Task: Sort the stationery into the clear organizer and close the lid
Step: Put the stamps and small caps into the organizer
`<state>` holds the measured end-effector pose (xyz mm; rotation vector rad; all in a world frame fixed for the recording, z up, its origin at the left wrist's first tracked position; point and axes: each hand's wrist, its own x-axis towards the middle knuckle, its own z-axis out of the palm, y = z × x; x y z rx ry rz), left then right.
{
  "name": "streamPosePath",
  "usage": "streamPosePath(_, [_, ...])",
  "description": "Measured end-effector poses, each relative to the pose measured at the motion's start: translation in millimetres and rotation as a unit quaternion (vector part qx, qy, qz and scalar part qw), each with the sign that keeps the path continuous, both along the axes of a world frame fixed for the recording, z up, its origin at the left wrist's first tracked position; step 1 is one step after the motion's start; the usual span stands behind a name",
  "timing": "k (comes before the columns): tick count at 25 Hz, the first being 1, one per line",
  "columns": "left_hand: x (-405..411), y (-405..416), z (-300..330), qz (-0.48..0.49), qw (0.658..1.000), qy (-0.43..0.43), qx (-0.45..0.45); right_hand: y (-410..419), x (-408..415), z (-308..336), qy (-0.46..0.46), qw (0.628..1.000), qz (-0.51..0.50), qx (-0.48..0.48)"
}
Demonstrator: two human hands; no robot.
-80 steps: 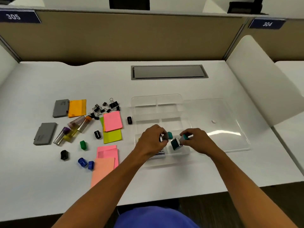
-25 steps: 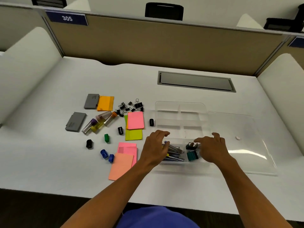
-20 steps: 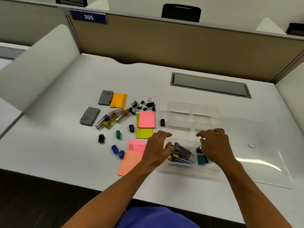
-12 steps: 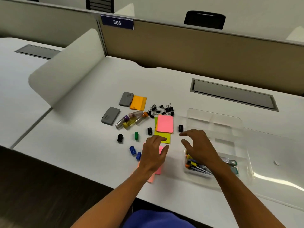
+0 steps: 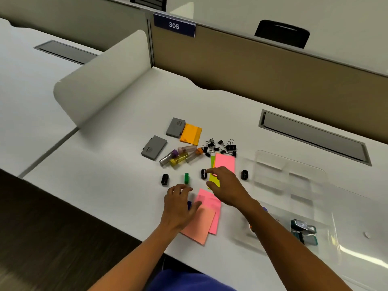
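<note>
The clear organizer [image 5: 294,166] lies at the right with its lid [image 5: 357,217] folded open beside it; teal sharpeners [image 5: 304,234] lie in a near compartment. My left hand [image 5: 180,206] hovers open over small blue pieces [image 5: 189,204] beside the pink and salmon sticky notes [image 5: 203,217]. My right hand [image 5: 226,187] reaches left, fingers spread, its fingertip next to a black sharpener [image 5: 203,174]. A green sharpener [image 5: 186,178] and two more black ones [image 5: 165,179] [image 5: 244,174] lie nearby. My right forearm hides the pens in the organizer.
Farther back lie two grey cases [image 5: 154,147], an orange note pad [image 5: 191,134], several lead tubes [image 5: 178,157], several black binder clips [image 5: 222,147] and pink and yellow-green notes [image 5: 224,162]. A white divider [image 5: 105,80] stands left; a grey cable hatch [image 5: 312,137] is set in the desk.
Both hands have left the organizer and moved left over the loose items. The view has swung left, so the organizer now sits at the right.
</note>
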<state>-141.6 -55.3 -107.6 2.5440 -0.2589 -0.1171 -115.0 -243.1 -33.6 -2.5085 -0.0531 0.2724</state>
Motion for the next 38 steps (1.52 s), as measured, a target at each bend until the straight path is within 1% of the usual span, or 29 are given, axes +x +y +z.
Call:
streamPosePath(3, [1.1,3.6,-6.0,-0.008,1.0,-0.009,0.016,14.0,13.1,-11.7,0.037,0.999,-0.002,-0.029])
streamPosePath(7, [7.0,13.7,-8.2,-0.031,0.997,-0.052,0.043,31.7,26.7,-22.6,0.052,0.996,-0.013,-0.07])
streamPosePath(10, [11.4,22.0,-9.7,-0.062,0.993,-0.079,0.064,41.0,33.6,-31.7,0.042,0.991,-0.009,-0.13])
streamPosePath(13, [11.1,30.0,-15.0,-0.088,0.989,-0.092,0.07,53.6,38.1,-40.5,0.028,0.982,-0.033,-0.184])
streamPosePath(16, [10.6,32.0,-15.7,-0.077,0.991,-0.09,0.066,70.7,42.4,-45.0,0.014,0.975,-0.05,-0.216])
streamPosePath(19, [9.7,26.9,-14.2,-0.078,0.99,-0.089,0.077,82.7,46.3,-47.7,0.012,0.97,-0.028,-0.242])
streamPosePath(21, [7.9,27.3,-16.4,-0.084,0.99,-0.09,0.072,87.6,47.7,-49.9,0.017,0.974,-0.017,-0.226])
streamPosePath(24, [12.9,31.4,-15.6,-0.099,0.99,-0.079,0.059,88.7,51.9,-49.0,0.017,0.986,-0.028,-0.166])
streamPosePath(26, [15.0,29.4,-13.3,-0.109,0.989,-0.077,0.063,87.5,51.9,-48.3,0.018,0.989,-0.033,-0.142])
streamPosePath(30, [11.4,22.5,-10.8,-0.081,0.992,-0.069,0.074,81.6,47.2,-48.0,0.033,0.994,-0.046,-0.097])
streamPosePath(32, [13.0,20.2,-8.8,-0.035,0.998,-0.039,0.043,73.1,43.1,-47.5,0.034,0.995,-0.055,-0.071])
streamPosePath(35, [14.7,14.9,-1.5,0.032,0.999,0.003,-0.041,54.4,34.1,-44.4,0.024,0.997,-0.072,-0.033])
streamPosePath(38, [13.1,4.3,10.6,0.075,0.99,0.044,-0.112,38.8,23.6,-36.6,0.011,0.992,-0.113,0.047])
